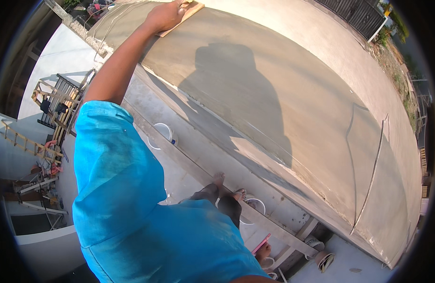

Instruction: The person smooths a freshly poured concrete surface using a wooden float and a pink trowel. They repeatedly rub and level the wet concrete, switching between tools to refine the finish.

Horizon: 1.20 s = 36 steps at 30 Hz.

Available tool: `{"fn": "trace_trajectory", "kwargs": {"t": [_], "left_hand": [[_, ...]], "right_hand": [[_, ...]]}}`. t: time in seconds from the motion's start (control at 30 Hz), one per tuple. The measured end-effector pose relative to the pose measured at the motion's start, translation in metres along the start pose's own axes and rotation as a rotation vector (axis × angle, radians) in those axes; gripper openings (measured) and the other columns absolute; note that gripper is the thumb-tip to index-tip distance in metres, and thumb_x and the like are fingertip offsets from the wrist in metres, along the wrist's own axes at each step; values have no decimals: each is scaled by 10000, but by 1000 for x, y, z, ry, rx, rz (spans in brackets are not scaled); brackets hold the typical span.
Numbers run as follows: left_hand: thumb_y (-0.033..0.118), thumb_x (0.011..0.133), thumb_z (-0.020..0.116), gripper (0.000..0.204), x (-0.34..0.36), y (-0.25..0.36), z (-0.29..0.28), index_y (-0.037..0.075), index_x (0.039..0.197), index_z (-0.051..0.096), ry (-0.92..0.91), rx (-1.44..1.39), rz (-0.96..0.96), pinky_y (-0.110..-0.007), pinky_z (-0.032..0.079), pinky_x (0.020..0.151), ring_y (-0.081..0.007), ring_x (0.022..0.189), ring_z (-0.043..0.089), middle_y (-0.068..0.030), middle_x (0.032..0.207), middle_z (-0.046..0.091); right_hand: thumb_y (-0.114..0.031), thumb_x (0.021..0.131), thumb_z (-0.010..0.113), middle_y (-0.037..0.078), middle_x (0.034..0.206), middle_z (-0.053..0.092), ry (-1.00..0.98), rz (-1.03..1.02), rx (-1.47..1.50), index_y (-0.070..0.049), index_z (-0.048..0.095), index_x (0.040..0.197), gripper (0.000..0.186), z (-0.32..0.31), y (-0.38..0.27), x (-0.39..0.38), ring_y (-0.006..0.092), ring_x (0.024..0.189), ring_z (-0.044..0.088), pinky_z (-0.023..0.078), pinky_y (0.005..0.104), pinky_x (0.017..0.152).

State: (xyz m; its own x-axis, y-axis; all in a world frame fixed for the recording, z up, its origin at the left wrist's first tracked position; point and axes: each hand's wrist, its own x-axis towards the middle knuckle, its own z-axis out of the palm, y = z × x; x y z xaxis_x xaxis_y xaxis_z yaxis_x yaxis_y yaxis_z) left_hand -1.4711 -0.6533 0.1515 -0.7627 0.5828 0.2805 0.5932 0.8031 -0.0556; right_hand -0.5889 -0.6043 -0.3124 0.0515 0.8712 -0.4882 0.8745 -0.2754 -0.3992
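My left arm, in a blue sleeve, reaches to the top of the view. My left hand (pixel 164 17) is closed around a wooden float (pixel 185 17), which lies against a broad surface of smooth grey-brown plaster (pixel 311 108). Low in the view, partly hidden by my blue shirt, my right hand (pixel 263 252) is closed on a narrow pink tool (pixel 261 243); its kind does not show. A large shadow falls across the middle of the plaster. My bare feet (pixel 219 178) stand on a narrow plank (pixel 179 158).
White buckets (pixel 172 136) stand below the plank. Smaller containers (pixel 324 260) sit at lower right. A thin rod (pixel 370 181) crosses the plaster's right part. Bamboo ladders (pixel 29 144) and frames lie at left. A dark gate (pixel 352 16) stands at top right.
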Motion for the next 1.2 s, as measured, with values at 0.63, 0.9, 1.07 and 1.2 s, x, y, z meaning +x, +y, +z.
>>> {"fn": "trace_trajectory", "kwargs": {"t": [0.63, 0.9, 1.07, 1.2], "left_hand": [[251, 983, 513, 381, -108, 48, -33, -17, 1253, 535, 0, -101, 78, -513, 514, 777, -438, 873, 660, -254, 915, 689], [212, 968, 478, 309, -107, 89, -37, -15, 1169, 541, -27, -21, 165, -522, 523, 764, -440, 868, 672, -263, 883, 689], [208, 976, 480, 339, -130, 62, -47, -34, 1213, 488, -20, -25, 75, -535, 516, 741, -452, 857, 669, -258, 884, 691], [195, 957, 464, 319, -84, 17, -25, -44, 1156, 536, 72, 33, -14, -528, 521, 745, -443, 857, 671, -267, 879, 689]], "right_hand": [[-238, 952, 579, 67, 697, 620, -66, -85, 133, 4, 622, 809, 284, 19, -38, 47, 161, 630, 563, 474, 344, 592], [-358, 944, 557, 160, 754, 658, -106, -181, 59, 46, 639, 832, 427, 31, -28, 46, 261, 720, 637, 488, 419, 685], [-390, 941, 528, 214, 768, 665, -92, -87, 20, 68, 646, 830, 485, 31, -21, 34, 324, 740, 659, 476, 473, 700], [-392, 940, 523, 214, 756, 666, -109, -165, 31, 65, 641, 812, 489, 24, -24, 48, 326, 727, 661, 477, 472, 691]]}}
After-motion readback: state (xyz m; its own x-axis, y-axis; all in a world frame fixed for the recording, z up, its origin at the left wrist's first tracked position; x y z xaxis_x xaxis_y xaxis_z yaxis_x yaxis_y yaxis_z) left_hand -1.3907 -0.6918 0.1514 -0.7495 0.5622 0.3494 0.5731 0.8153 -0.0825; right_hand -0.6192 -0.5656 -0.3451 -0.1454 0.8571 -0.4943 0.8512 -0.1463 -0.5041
